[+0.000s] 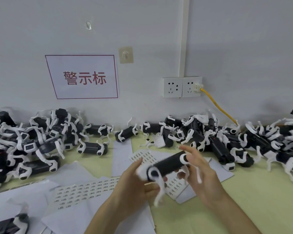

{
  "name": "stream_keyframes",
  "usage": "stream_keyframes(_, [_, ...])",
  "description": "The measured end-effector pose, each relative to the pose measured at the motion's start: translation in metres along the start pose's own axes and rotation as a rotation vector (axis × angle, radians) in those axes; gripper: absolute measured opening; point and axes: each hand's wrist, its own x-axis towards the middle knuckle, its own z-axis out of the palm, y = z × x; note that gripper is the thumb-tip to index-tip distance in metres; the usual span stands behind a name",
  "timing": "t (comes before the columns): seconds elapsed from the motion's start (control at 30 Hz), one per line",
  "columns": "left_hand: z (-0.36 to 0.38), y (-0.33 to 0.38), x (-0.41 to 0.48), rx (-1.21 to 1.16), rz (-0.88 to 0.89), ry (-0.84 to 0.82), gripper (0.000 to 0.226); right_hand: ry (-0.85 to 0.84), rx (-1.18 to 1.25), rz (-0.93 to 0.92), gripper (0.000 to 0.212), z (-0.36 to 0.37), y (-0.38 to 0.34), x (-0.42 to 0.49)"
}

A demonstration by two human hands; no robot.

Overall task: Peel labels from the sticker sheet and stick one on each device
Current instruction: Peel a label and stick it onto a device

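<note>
Yellow-green table [254, 191] bears sticker sheets [85, 191]; left grip [134, 181] clamps black device [167, 163]; right grip [200, 174] blurred, hold untellable.

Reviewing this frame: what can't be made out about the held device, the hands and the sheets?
Head view:
- held device: motion-blurred, any label on it unseen.
- right hand: fingers blurred, grip unclear.
- left hand: palm side hidden by the device's near end.
- sticker sheet: print too small.
- bottom-left device: cut by the edge.

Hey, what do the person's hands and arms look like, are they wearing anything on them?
The left hand and right hand are bare: no gloves, no rings or watch in view. Both forearms are bare too, no sleeves showing.
</note>
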Motion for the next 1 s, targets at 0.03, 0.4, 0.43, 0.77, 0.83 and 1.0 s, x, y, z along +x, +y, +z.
stream_keyframes(0.03, [0.004, -0.002, -0.001, 0.056, -0.026, -0.073, 0.072, -0.036, -0.040, 0.012, 0.047, 0.001, 0.000, -0.001])
stream_keyframes(0.4, [0.005, -0.014, 0.003, 0.112, 0.089, -0.068, 0.066, 0.256, -0.576, -0.228, 0.021, -0.001, 0.007, 0.005])
stream_keyframes(0.43, [0.006, -0.016, 0.004, 0.076, 0.107, -0.035, 0.066, 0.282, -0.510, -0.259, 0.017, -0.003, 0.006, 0.005])
stream_keyframes(0.77, [0.012, -0.031, 0.011, 0.044, 0.174, -0.031, 0.059, 0.085, -0.281, 0.055, 0.011, 0.012, 0.008, 0.000])
stream_keyframes(0.83, [0.011, -0.032, 0.012, 0.065, 0.181, -0.035, 0.062, 0.126, -0.277, 0.067, 0.007, 0.014, 0.011, 0.000])
stream_keyframes(1.0, [0.010, -0.035, 0.015, 0.107, 0.203, -0.049, 0.057, 0.147, -0.340, 0.054, 0.005, 0.017, 0.014, -0.003])
